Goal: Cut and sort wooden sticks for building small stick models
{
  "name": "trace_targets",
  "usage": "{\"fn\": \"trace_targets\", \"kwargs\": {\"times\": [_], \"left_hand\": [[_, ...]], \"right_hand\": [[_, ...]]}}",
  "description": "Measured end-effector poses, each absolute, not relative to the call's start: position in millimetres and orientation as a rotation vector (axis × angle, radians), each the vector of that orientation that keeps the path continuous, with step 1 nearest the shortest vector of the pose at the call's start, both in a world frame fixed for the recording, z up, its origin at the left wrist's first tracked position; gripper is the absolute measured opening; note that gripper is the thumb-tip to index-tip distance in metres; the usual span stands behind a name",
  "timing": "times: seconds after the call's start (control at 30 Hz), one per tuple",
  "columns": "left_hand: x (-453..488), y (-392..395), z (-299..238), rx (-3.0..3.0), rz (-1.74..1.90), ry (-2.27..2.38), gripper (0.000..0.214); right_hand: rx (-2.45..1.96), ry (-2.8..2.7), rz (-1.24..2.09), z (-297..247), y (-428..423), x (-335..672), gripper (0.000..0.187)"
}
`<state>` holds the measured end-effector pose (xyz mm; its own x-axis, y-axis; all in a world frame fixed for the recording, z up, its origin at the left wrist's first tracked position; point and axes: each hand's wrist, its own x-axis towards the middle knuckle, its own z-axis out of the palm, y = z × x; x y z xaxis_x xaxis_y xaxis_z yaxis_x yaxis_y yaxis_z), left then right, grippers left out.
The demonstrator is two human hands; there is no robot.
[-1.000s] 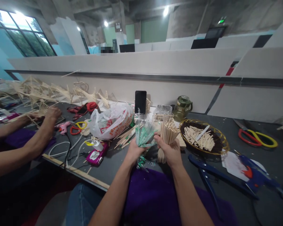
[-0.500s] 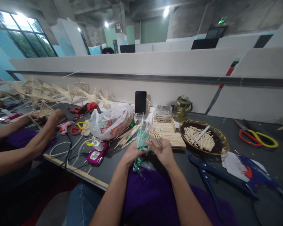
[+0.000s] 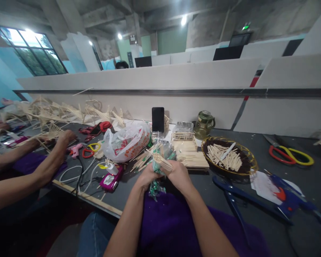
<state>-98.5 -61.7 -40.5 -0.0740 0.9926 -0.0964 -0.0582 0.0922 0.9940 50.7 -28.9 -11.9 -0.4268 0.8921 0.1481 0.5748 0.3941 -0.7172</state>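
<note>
My left hand (image 3: pixel 147 177) is closed around a crumpled clear plastic wrapper (image 3: pixel 155 187) with green print, which hangs below the fist. In my right hand (image 3: pixel 178 175) is a bundle of thin wooden sticks (image 3: pixel 162 161), its ends tilted up and to the left across the wrapper. Both hands meet above my lap, which a purple cloth (image 3: pixel 166 221) covers. Just behind them lie a small model of wooden sticks (image 3: pixel 191 157) and a pile of loose sticks (image 3: pixel 141 157).
A wicker basket (image 3: pixel 253 167) holds short sticks and a white pen. Blue cutters (image 3: pixel 246 194), a blue glue gun (image 3: pixel 291 200) and scissors (image 3: pixel 291 155) lie right. A phone (image 3: pixel 158 119), jar (image 3: pixel 204 125), plastic bag (image 3: pixel 125 141) and power strip (image 3: pixel 111 180) stand around. A co-worker's arms (image 3: pixel 42 167) are left.
The stick bundle in my right hand has moved left and tipped over against the plastic wrapper. The hands have come closer together. The camera view has shifted slightly.
</note>
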Motion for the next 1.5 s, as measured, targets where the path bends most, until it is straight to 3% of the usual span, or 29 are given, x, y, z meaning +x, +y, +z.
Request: {"fn": "trace_targets", "kwargs": {"times": [0.13,0.4,0.67,0.93,1.13,1.33,1.5], "left_hand": [[-93.6,-58.8,-41.4,1.078,1.239,1.278,0.035],[-85.8,-56.4,-38.1,1.186,1.265,1.259,0.031],[-87.0,-56.0,-37.3,1.257,1.292,1.25,0.012],[-83.8,-56.9,-38.4,1.3,1.232,1.247,0.029],[-84.4,-59.8,-33.2,1.368,1.25,1.257,0.017],[-99.3,-56.2,-36.3,1.301,1.487,1.37,0.016],[-108.3,-53.9,-35.8,1.008,1.761,1.485,0.032]], "right_hand": [[-1.188,-2.017,0.828,-13.6,-24.7,58.4,0.018],[-0.921,-1.012,1.147,-2.4,-18.5,65.7,0.029],[-0.857,-0.66,1.093,0.4,-5.3,80.2,0.025],[-0.814,-0.527,1.012,6.6,1.2,96.6,0.027],[-0.785,-0.463,1.062,7.0,2.2,99.4,0.031],[-0.771,-0.335,1.066,15.5,6.1,124.6,0.03],[-0.746,-0.309,0.948,22.6,7.7,149.4,0.016]]}}
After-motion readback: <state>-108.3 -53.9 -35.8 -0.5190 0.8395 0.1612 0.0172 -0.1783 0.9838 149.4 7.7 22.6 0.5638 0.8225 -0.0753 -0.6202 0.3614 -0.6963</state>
